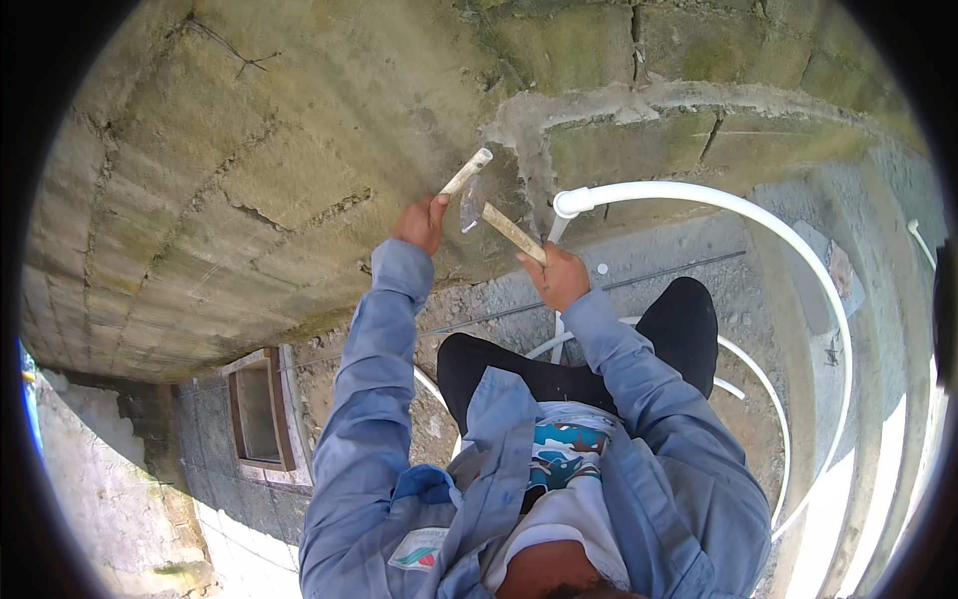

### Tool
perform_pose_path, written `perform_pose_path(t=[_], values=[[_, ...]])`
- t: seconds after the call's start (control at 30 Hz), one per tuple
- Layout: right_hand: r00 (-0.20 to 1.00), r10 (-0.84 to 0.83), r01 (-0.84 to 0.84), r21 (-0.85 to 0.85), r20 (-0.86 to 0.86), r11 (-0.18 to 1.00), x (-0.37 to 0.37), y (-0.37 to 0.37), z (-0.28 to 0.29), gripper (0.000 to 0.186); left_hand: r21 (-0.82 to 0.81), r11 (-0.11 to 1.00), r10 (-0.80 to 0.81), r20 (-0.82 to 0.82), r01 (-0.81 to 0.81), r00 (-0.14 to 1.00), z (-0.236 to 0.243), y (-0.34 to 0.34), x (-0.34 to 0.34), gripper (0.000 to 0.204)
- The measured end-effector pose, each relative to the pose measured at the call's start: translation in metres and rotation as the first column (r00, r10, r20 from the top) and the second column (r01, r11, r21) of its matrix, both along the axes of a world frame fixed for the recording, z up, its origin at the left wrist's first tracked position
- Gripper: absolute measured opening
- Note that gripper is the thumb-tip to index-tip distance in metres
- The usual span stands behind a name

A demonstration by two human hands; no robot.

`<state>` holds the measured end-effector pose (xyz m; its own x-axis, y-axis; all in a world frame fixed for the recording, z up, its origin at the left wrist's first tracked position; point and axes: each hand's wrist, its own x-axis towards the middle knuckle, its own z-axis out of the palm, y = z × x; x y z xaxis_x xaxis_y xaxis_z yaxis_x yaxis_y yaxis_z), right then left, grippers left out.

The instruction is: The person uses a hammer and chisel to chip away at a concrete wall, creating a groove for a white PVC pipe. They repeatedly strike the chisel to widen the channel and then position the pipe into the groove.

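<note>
My left hand (421, 223) is closed round the lower end of a short, stained white pipe piece (466, 172), which tilts up toward the block wall (309, 130). A hammer with a pale wooden handle (515, 234) is gripped in my right hand (561, 278). Its worn metal head (471, 205) is beside the pipe piece, just right of my left hand; whether the two touch, I cannot tell. A plastered groove (539, 160) runs up the wall beyond the hammer, then turns right. Close to my right hand stands a white pipe fitting (574, 203).
From the fitting a long white pipe (753, 210) curves away to the right. More white pipe (763, 384) loops over the dirt ground around my knees. A thin dark rod (679, 268) lies along the wall's foot. A wooden frame (261, 409) is at the lower left.
</note>
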<state>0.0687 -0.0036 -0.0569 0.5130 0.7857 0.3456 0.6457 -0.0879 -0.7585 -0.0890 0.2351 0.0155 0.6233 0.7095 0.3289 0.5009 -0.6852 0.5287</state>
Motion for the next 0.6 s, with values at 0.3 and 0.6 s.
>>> perform_pose_path(t=[0.3,0.6], values=[[0.979,0.127,-0.133,-0.031,-0.159,0.991,-0.002,-0.051,-0.024,0.054,0.017,0.989,0.147,-0.151,-0.146,0.978,0.017,-0.028,-0.005,0.067],[0.933,0.174,-0.213,-0.095,-0.314,0.972,0.002,-0.061,-0.035,0.060,0.158,0.952,0.290,-0.201,-0.261,0.936,0.106,-0.154,0.033,0.058]])
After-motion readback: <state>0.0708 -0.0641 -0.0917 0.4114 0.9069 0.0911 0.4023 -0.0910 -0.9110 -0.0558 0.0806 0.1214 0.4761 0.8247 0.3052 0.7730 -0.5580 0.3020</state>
